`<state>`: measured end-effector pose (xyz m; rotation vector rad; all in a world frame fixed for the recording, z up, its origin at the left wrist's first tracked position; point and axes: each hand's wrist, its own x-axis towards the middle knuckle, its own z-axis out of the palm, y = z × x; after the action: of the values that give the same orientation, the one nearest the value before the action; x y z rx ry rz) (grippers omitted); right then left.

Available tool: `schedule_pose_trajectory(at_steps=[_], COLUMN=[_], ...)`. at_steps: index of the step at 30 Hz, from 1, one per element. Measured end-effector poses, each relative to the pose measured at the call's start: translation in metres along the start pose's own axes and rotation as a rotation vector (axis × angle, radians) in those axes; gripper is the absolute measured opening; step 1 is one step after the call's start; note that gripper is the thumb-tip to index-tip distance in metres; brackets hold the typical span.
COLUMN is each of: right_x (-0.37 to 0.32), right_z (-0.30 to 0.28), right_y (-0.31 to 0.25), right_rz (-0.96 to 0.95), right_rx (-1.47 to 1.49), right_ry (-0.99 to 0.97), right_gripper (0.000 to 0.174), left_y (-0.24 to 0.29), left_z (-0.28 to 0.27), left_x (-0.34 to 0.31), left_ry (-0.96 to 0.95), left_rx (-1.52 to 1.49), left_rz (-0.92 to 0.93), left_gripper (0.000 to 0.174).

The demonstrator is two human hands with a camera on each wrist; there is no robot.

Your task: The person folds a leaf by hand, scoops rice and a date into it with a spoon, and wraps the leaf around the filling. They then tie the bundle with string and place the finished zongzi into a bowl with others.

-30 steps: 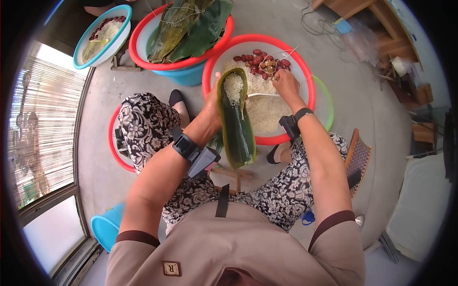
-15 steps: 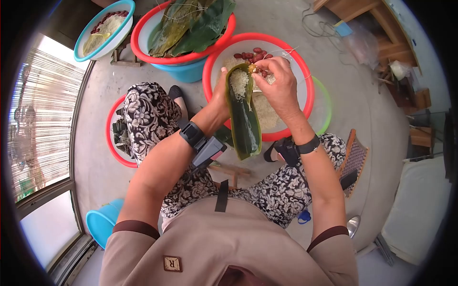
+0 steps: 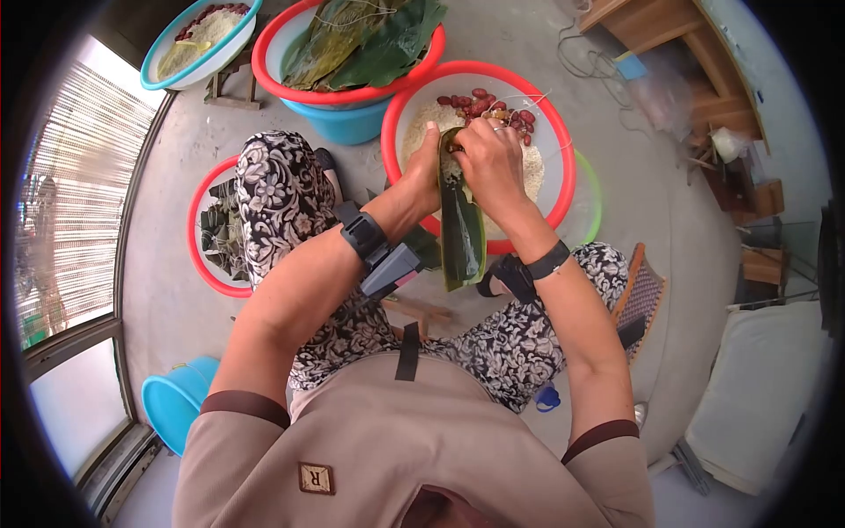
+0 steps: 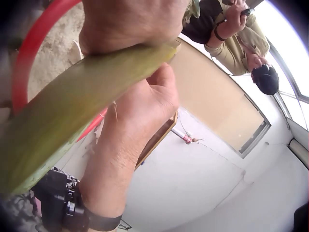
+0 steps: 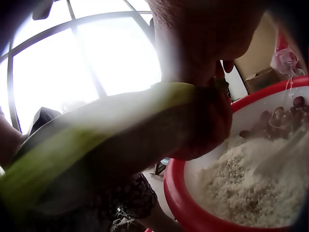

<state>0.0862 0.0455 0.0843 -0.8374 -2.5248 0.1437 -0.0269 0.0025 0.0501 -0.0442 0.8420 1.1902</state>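
My left hand [image 3: 424, 180] grips a long green leaf [image 3: 463, 242] folded into a trough, its wider end up and its tail hanging toward my lap. White rice lies inside its upper end, mostly covered by my right hand [image 3: 495, 167]. The right hand's fingers are bent down into that end beside a small brownish piece; whether they still pinch it I cannot tell. Both hands are over the near part of a red-rimmed basin [image 3: 569, 167]. Rice [image 5: 241, 183] fills much of it, with red dates [image 3: 528, 116] heaped at the far side.
Another red-rimmed basin holds broad leaves [image 3: 378, 44]; a blue-rimmed basin [image 3: 151, 81] of rice and dates stands far left. Leaf-wrapped bundles [image 3: 220, 233] lie in a basin by my left knee. A blue bucket [image 3: 176, 400] is behind it. Another person [image 4: 241, 46] appears in the left wrist view.
My right hand has moved from the date heap to the leaf, carrying a yellowish-brown date, and its fingers have gone into the leaf's upper end. The left hand keeps hold of the leaf.
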Motion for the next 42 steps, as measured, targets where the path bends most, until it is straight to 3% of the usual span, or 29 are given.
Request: schedule_pose_trajectory(at_steps=[7, 10, 14, 16, 20, 24, 32, 34, 40, 41, 42], right_x=[0.004, 0.002, -0.007, -0.024, -0.081, -0.084, -0.082, -0.083, -0.098, -0.101, -0.096], right_z=[-0.022, -0.028, -0.03, -0.024, 0.028, 0.04, 0.053, 0.056, 0.072, 0.075, 0.069], right_y=[-0.009, 0.001, 0.032, 0.055, 0.104, 0.094, 0.087, 0.086, 0.089, 0.09, 0.086], right_rz=[0.045, 0.084, 0.326, 0.469, 0.58, 0.483, 0.327, 0.36, 0.549, 0.613, 0.61], right_rx=[0.041, 0.169, 0.319, 0.072, 0.042, 0.106, 0.118, 0.234, 0.505, 0.531, 0.529], right_ry=[-0.071, 0.033, 0.153, 0.023, -0.14, -0.216, -0.231, -0.185, -0.093, -0.092, -0.077], right_gripper=[0.012, 0.011, 0.011, 0.019, 0.03, 0.035, 0.009, 0.01, 0.016, 0.018, 0.018], left_y=[0.001, -0.001, 0.004, 0.007, 0.013, 0.017, 0.017, 0.019, 0.025, 0.024, 0.027], left_z=[-0.006, -0.013, -0.016, -0.014, -0.032, -0.041, -0.049, -0.047, -0.043, -0.04, -0.04], left_x=[0.001, 0.008, 0.005, -0.001, 0.012, 0.015, 0.022, 0.017, 0.004, 0.008, 0.003], left_ry=[-0.042, -0.082, -0.036, -0.006, -0.036, -0.035, -0.022, -0.066, -0.132, -0.016, -0.025], left_rx=[-0.036, -0.066, -0.096, -0.137, -0.154, -0.079, -0.132, -0.201, -0.129, -0.118, -0.107], left_rz=[0.015, 0.006, -0.045, -0.067, -0.023, 0.034, 0.055, 0.022, -0.022, 0.015, 0.019], left_gripper=[0.066, 0.066, 0.067, 0.068, 0.067, 0.071, 0.069, 0.058, 0.059, 0.069, 0.069])
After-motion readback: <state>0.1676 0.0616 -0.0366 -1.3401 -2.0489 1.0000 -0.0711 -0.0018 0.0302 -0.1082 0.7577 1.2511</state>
